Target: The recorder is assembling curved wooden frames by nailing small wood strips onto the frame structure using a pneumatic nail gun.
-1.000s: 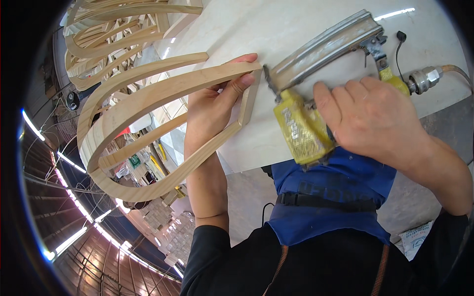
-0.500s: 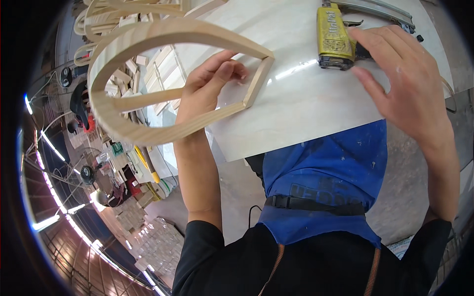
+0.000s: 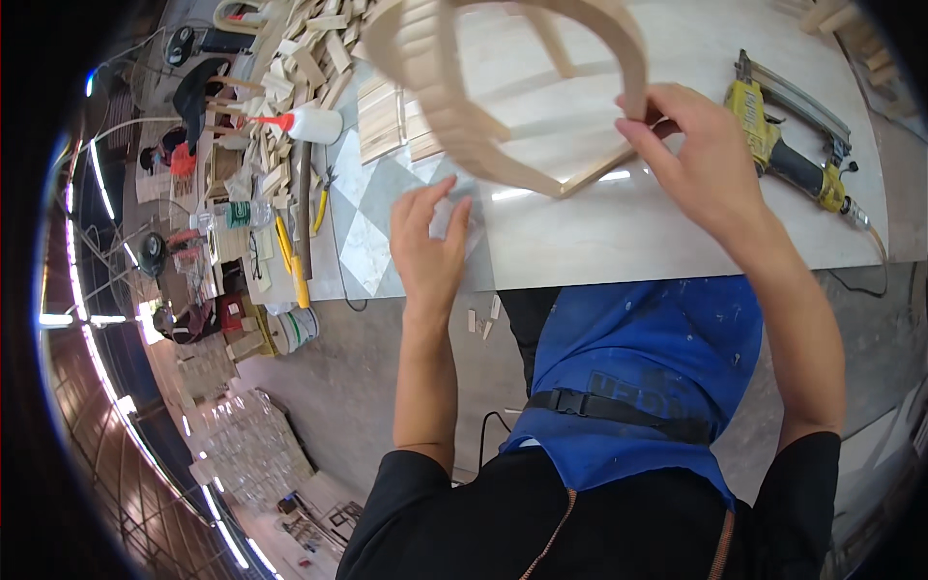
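Observation:
My right hand [image 3: 691, 145] pinches a corner of a curved, teardrop-shaped wooden frame [image 3: 440, 101] between thumb and fingers. The frame is raised above the pale worktop [image 3: 599, 251], and its top runs out of the picture. My left hand [image 3: 430, 232] is off the frame, to its lower left, with fingers apart and nothing in them. Below it lies a grey-and-white checked surface [image 3: 365, 242]. A yellow-and-black nail gun [image 3: 752, 111] rests on the worktop to the right of my right hand, its hose trailing off at the right.
Loose wooden pieces [image 3: 309, 63] are heaped at the far left, beside a white squeeze bottle with a red tip [image 3: 317, 126]. Slatted wooden panels [image 3: 379, 121] lie near the frame. Pliers [image 3: 322, 200] and a yellow-handled tool [image 3: 286, 246] sit along the left side.
My left hand has let go of the frame and drawn back. My right hand has left the nail gun and taken the frame's corner. The frame has moved right and away from me.

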The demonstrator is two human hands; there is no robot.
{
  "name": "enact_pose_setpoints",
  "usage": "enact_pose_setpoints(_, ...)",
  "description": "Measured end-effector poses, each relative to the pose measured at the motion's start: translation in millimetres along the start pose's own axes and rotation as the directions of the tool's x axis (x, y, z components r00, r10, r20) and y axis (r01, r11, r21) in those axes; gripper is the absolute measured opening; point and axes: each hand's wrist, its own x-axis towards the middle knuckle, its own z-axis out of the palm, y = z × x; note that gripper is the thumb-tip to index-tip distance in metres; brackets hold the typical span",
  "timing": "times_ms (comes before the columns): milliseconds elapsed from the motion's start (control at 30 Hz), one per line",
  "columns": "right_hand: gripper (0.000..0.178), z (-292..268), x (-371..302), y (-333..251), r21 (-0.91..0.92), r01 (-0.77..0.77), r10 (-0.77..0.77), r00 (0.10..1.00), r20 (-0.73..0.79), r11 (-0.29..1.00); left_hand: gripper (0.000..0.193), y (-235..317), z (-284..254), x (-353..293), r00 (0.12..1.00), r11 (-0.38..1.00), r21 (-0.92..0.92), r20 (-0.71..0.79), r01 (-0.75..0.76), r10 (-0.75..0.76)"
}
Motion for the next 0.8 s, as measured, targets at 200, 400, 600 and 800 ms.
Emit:
enact_pose_setpoints(200, 0.020, 35.5, -39.2, -31.1, -0.108, -0.028, 0.000, 0.967, -0.253, 0.994, 0.038, -37.3, -14.1, 62.7, 0.941, 0.881, 0.366, -0.040, -0.300, 0.337)
enact_pose_setpoints(400, 0.024, 63.4, -59.0, -40.2, 0.314, -0.005, 0.081, 0.970, -0.229, 0.950, 0.027, -41.4, -20.9, 93.0, 0.909, 0.819, 0.393, 0.176, -0.418, 0.379)
enact_pose_setpoints(600, 0.026, 50.0, -98.2, -31.2, 0.367, -0.134, 0.166, 0.985, -0.056, 0.921, 0.017, -23.0, -15.0, 61.6, 0.847, 0.796, 0.335, 0.015, -0.504, 0.531)
enact_pose_setpoints(800, 0.024, 48.2, -100.6, -46.6, 0.524, -0.282, 0.291, 0.954, 0.068, 0.803, 0.015, 39.7, 36.5, -58.6, 0.978, 0.912, -0.390, 0.106, -0.126, 0.180)
